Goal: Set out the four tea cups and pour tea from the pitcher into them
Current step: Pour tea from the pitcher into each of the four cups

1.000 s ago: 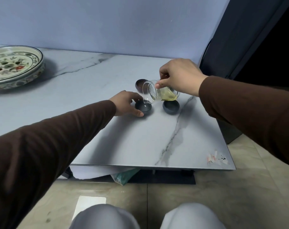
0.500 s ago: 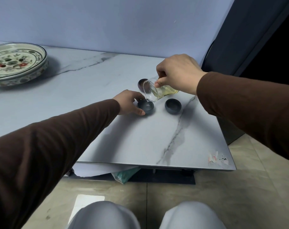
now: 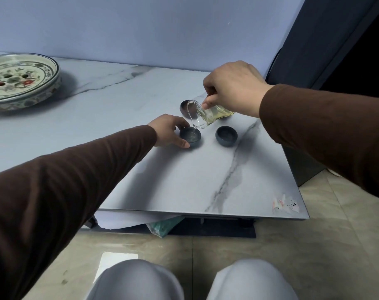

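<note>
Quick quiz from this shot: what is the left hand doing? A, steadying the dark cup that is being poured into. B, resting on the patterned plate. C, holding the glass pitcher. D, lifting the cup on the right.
A: the left hand cradles the dark cup under the spout of the tilted pitcher, which the right hand holds.

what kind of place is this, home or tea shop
Probably a home room, though that is uncertain: a low marble-look table against a plain wall, a painted ceramic tea tray, and tiled floor.
</note>
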The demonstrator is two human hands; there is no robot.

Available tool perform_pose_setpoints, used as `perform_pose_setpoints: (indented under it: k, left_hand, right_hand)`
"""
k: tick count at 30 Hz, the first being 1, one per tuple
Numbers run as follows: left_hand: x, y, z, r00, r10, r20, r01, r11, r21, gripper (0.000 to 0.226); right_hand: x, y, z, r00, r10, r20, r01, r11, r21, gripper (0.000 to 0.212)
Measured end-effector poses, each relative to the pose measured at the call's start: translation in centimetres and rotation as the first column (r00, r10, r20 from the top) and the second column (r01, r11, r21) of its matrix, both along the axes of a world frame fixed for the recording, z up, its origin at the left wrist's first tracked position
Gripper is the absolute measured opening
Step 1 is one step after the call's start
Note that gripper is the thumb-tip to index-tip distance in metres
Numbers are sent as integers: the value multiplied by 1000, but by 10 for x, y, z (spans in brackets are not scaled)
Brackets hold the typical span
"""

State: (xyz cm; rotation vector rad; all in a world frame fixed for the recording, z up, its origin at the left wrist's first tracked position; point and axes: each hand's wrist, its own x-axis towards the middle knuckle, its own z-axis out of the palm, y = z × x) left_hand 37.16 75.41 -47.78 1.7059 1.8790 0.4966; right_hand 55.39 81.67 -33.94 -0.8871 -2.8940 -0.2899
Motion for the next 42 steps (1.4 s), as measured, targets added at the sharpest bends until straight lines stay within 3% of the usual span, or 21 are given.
perform_pose_setpoints:
  k: [19, 26, 30, 33, 37, 42]
  left_hand:
    - [1, 1, 1, 1000, 10, -4, -10, 1000, -15, 61]
    - [1, -1, 1, 1000, 22, 1, -22, 1000, -17, 60]
    - [-2, 1, 6, 1000, 1, 3, -1, 999, -42, 70]
    - [-5, 7, 17, 1000, -27, 1, 27, 999, -19, 72]
    - [-4, 27, 32, 1000, -8, -16, 10, 993, 114, 58]
    - [9, 70, 39, 978, 14, -208, 34, 974, 223, 57]
  right_hand:
    - [6, -2, 4, 999, -6, -32, 6, 1000, 4, 35]
    - [34, 17, -6, 966, -195, -172, 143, 951, -273, 39]
    - [51, 33, -16, 895, -364, -258, 210, 853, -477, 41]
    - [61, 47, -21, 819, -460, -344, 171, 767, -618, 41]
    - [71, 64, -17, 744, -520, -419, 139, 734, -665, 48]
    - [78, 89, -8, 759, -497, -420, 214, 801, -560, 44]
